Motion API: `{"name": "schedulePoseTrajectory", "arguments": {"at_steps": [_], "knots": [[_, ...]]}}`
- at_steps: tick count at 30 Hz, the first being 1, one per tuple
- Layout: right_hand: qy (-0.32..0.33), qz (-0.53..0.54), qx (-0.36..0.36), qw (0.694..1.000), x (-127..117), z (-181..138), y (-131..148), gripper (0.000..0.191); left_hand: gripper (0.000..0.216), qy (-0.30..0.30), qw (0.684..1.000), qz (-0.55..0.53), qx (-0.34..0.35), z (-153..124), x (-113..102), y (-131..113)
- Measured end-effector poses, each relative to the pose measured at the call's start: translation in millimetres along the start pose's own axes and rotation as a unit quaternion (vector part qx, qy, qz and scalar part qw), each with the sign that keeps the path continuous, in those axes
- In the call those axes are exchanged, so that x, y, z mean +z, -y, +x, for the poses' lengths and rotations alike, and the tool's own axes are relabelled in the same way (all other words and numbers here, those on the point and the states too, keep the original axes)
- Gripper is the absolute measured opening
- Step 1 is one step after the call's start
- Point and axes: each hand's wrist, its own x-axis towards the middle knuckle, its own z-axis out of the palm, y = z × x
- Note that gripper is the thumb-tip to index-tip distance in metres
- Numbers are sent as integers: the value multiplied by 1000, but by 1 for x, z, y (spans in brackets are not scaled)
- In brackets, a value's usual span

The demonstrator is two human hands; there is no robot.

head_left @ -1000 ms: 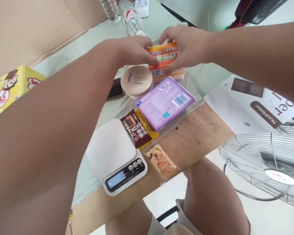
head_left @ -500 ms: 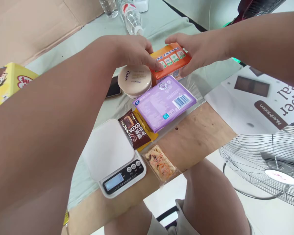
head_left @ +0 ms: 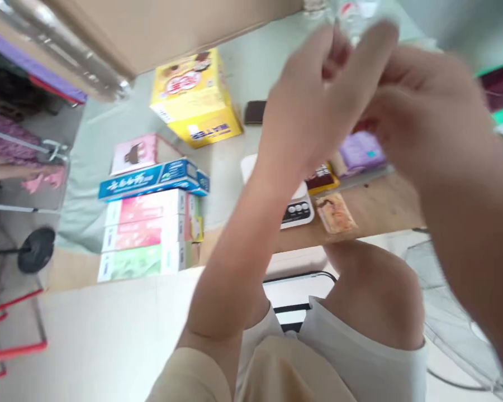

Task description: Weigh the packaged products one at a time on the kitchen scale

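Note:
Both my hands are raised close to the camera and meet in front of it, blurred by motion. My left hand [head_left: 318, 100] has its fingers bunched upward against my right hand [head_left: 423, 106]. A small reddish patch shows between them; I cannot make out what it is. Below and behind the hands lie a white kitchen scale [head_left: 295, 209], a brown cocoa packet [head_left: 321, 178], a purple pack [head_left: 358, 151] and a clear snack packet [head_left: 335, 212], on a wooden board [head_left: 381, 206]. The hands hide most of the scale and the purple pack.
A yellow cartoon box [head_left: 195, 95] and a dark phone [head_left: 255, 111] lie on the pale green cloth. To the left stands a stack of flat boxes [head_left: 151, 223] topped by a blue one [head_left: 151, 178] and a pink one [head_left: 138, 152]. A wire fan guard [head_left: 444, 312] is at lower right.
The view has swung to the left and both hands have lifted from the table toward the camera. The orange box they held over the table no longer shows.

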Motion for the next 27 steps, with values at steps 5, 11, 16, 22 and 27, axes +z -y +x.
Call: {"name": "schedulePoseTrajectory", "arguments": {"at_steps": [5,11,16,22,27], "knots": [[186,72,42,979,112,-61,-16,21,6,-54,998,-6,31,-102,-102,86],[313,-5,73,947,194,-81,-22,36,14,-328,941,75,-36,-150,-209,136],[300,-49,86,949,233,-83,-20,28,24,-359,905,132,-188,-146,-257,179],[369,-151,111,910,246,-88,-16,27,23,-333,893,146,-264,-150,-275,188],[370,-137,120,911,253,-90,-19,34,31,-327,902,170,-223,-149,-274,187]]}}
